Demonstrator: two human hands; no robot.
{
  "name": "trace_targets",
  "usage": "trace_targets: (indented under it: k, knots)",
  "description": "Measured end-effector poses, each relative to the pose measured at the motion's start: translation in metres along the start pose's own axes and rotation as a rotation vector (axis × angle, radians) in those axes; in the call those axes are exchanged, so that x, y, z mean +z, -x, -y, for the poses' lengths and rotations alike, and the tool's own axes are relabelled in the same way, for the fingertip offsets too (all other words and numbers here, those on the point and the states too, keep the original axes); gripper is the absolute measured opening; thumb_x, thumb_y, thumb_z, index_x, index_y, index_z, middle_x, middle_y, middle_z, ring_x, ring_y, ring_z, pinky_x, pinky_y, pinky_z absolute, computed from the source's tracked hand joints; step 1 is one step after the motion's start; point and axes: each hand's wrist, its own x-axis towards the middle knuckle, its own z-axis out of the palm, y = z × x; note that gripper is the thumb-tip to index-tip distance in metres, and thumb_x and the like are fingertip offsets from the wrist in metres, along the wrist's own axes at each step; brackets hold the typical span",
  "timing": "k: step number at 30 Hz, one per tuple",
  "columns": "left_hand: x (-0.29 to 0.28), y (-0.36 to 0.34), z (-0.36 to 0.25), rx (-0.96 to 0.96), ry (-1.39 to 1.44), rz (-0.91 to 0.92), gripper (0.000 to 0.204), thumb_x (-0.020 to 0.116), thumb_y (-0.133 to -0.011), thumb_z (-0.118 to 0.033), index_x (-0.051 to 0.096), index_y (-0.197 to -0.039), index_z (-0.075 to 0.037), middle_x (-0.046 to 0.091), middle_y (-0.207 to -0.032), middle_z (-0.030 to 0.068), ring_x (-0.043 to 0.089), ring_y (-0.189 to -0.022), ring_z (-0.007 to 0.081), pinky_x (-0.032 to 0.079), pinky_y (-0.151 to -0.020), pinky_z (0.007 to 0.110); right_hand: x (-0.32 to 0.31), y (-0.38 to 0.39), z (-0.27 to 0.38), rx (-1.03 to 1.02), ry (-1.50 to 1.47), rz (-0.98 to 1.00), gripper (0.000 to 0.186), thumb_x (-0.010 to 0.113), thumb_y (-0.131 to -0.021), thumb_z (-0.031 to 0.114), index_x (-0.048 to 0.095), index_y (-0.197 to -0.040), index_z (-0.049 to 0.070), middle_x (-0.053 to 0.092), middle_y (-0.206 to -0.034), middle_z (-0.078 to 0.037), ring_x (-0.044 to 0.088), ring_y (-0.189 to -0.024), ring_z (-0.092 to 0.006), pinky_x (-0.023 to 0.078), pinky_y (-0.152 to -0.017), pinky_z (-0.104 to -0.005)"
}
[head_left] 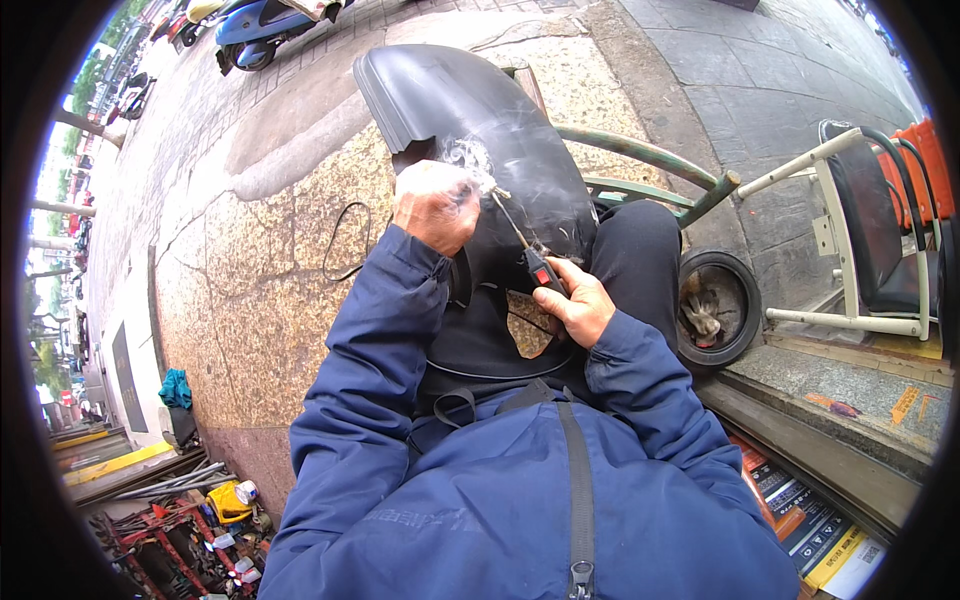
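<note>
A curved black plastic panel lies over my legs, reaching away from me. My left hand is at its left side, fingers curled closed; what they hold is too hidden to name. My right hand grips a hot tool with a black handle, red button and long thin metal tip, which points up-left onto the panel beside my left fingers. White smoke rises there, and the panel's surface near the tip looks rough.
A green bar frame stands behind the panel. At right are a tire and a black-seated metal chair. A loose black cord lies at left. Cluttered red metal parts are at lower left; a blue scooter is parked beyond.
</note>
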Motion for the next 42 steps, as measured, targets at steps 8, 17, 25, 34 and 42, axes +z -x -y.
trace_targets:
  k: [8,17,25,34,42]
  knots:
    - [0.006,-0.001,0.002,0.014,0.045,-0.107,0.008,0.074,-0.076,-0.012,0.074,-0.083,-0.008,0.070,-0.080,0.0126,0.068,-0.080,0.0354,0.053,-0.074,0.046,-0.001,0.002,0.005,0.059,-0.017,0.015,0.047,0.072,-0.096,0.019,0.058,-0.138,0.003,0.065,-0.083,-0.003,0.058,-0.061,-0.0093,0.049,-0.055,-0.0283]
    - [0.001,-0.002,0.000,-0.022,0.054,-0.034,0.009,0.077,-0.076,-0.004,0.074,-0.084,-0.004,0.071,-0.081,0.0144,0.069,-0.081,0.0340,0.054,-0.074,0.043,0.000,0.003,0.009,0.074,-0.020,0.014,0.047,0.072,-0.095,0.019,0.058,-0.138,0.003,0.066,-0.085,-0.003,0.058,-0.062,-0.0093,0.049,-0.056,-0.0278]
    - [0.004,-0.005,0.000,-0.020,0.074,-0.067,0.004,0.075,-0.075,-0.009,0.072,-0.078,-0.008,0.070,-0.077,0.0113,0.069,-0.079,0.0328,0.053,-0.074,0.044,-0.002,0.000,0.006,0.049,-0.016,0.012,0.048,0.072,-0.096,0.019,0.058,-0.138,0.003,0.067,-0.087,-0.003,0.058,-0.062,-0.0086,0.049,-0.057,-0.0278]
    - [0.001,-0.004,-0.003,-0.012,0.029,-0.038,0.009,0.079,-0.076,-0.006,0.073,-0.082,-0.006,0.072,-0.084,0.0123,0.068,-0.084,0.0337,0.052,-0.077,0.043,-0.002,-0.004,-0.004,0.021,-0.032,0.013,0.048,0.072,-0.096,0.019,0.058,-0.139,0.003,0.067,-0.087,-0.003,0.059,-0.064,-0.0085,0.050,-0.058,-0.0276]
    - [0.003,-0.003,-0.001,-0.012,0.048,-0.060,0.008,0.079,-0.076,-0.005,0.072,-0.081,-0.005,0.070,-0.081,0.0117,0.067,-0.081,0.0330,0.052,-0.076,0.042,-0.001,-0.003,-0.001,0.027,-0.016,0.011,0.048,0.073,-0.096,0.020,0.058,-0.138,0.003,0.066,-0.087,-0.004,0.059,-0.063,-0.0089,0.049,-0.057,-0.0278]
